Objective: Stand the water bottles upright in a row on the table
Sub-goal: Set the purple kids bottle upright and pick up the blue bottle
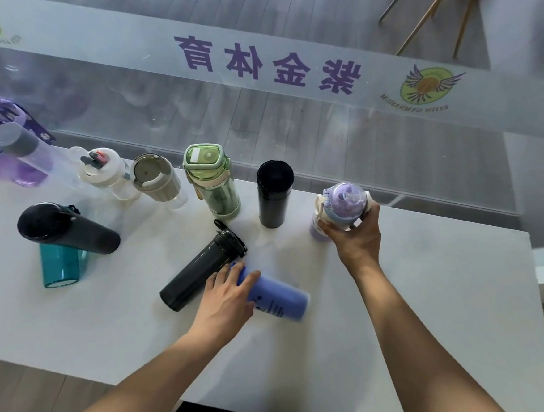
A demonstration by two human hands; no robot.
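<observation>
From the head view, the right hand [356, 232] has its grip wrapped around the neck of a lilac bottle [345, 207], fingers just under the domed lid, holding it upright at the right end of the row on the white table [431, 291]. The left hand [225, 299] is curled over the near end of a blue bottle [277, 294] lying on its side, thumb and fingers closing on the body; the picture is blurred there, so how firm that grip is I cannot tell. Touching that hand's far side lies a dark grey bottle [201, 268], also on its side, cap pointing away. Behind, standing upright, come a black flask [274, 194], a green bottle [212, 181], a taupe-lidded clear bottle [158, 181] and a white-capped bottle [104, 171]. Further left, a black bottle [66, 230] leans over a teal bottle [62, 264], and purple bottles [3, 150] crowd the far left corner.
</observation>
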